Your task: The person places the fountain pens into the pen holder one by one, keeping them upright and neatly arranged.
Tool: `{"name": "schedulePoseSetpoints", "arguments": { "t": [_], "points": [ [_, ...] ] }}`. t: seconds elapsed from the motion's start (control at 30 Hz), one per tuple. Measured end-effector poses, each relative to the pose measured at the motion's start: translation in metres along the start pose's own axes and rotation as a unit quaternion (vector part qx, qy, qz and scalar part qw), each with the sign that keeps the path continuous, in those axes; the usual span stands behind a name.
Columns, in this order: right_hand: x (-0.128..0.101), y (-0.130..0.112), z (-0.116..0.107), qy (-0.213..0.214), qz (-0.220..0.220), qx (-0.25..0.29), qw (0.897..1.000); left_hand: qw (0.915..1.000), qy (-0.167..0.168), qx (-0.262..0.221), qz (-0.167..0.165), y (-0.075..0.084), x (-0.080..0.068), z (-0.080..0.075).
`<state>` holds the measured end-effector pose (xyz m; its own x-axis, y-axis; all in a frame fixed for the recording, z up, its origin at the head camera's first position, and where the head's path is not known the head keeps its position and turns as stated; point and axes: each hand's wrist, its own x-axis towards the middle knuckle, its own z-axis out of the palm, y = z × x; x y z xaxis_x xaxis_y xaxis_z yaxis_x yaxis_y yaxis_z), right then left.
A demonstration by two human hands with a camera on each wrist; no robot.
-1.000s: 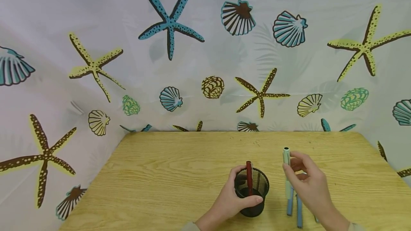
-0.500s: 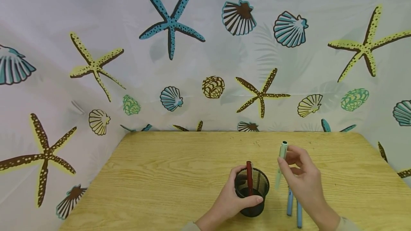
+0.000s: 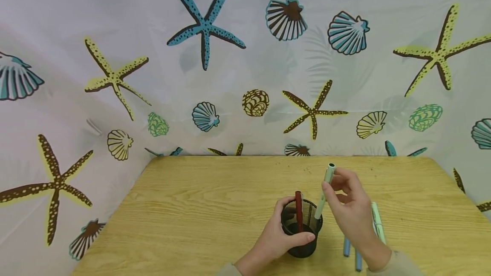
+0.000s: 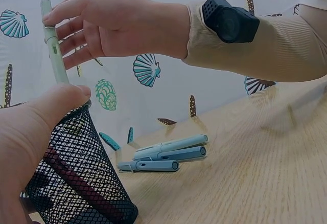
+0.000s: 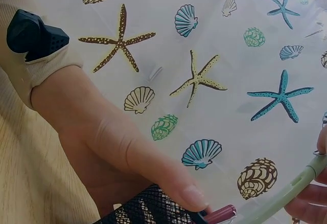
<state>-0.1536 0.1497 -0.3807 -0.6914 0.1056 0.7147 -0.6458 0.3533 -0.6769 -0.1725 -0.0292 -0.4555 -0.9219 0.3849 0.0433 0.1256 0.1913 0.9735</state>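
My left hand point(image 3: 274, 229) grips a black mesh pen cup point(image 3: 303, 251) around its side, thumb across the near rim. Inside the cup a dark red pen point(image 3: 298, 212) leans upright, its capped end above the rim. My right hand point(image 3: 350, 208) pinches a pale green pen point(image 3: 324, 188) near its top between thumb and fingers. The lower end of that pen overlaps the cup's right rim in the head view. In the left wrist view, the green pen point(image 4: 55, 55) slants down behind the left thumb at the cup's mouth.
On the wooden table point(image 3: 192, 225), right of the cup, lie another pale green pen point(image 3: 377, 220) and two blue pens point(image 3: 358, 261), partly hidden by the right forearm. A curtain point(image 3: 230, 76) with starfish and shells stands behind and at the sides.
My right hand has moved left and slightly up with the green pen, bringing its lower end to the cup. The pen now tilts more. The left hand and cup stay put.
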Motion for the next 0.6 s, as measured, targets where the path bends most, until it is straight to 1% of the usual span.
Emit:
{"name": "schedulePoseSetpoints", "arguments": {
  "t": [0.13, 0.37, 0.6],
  "points": [
    [-0.002, 0.001, 0.005, -0.005, 0.013, 0.006, 1.0, 1.0, -0.002, 0.001, 0.006, 0.002, 0.0, 0.0],
    [-0.01, 0.012, 0.009, -0.005, 0.032, -0.019, 0.999, 0.9999, -0.004, -0.006, 0.009, 0.0, 0.001, 0.0],
    [-0.017, 0.021, 0.011, -0.002, 0.06, -0.045, 0.997, 0.9999, -0.004, -0.011, 0.01, -0.001, 0.0, -0.001]
  ]
}}
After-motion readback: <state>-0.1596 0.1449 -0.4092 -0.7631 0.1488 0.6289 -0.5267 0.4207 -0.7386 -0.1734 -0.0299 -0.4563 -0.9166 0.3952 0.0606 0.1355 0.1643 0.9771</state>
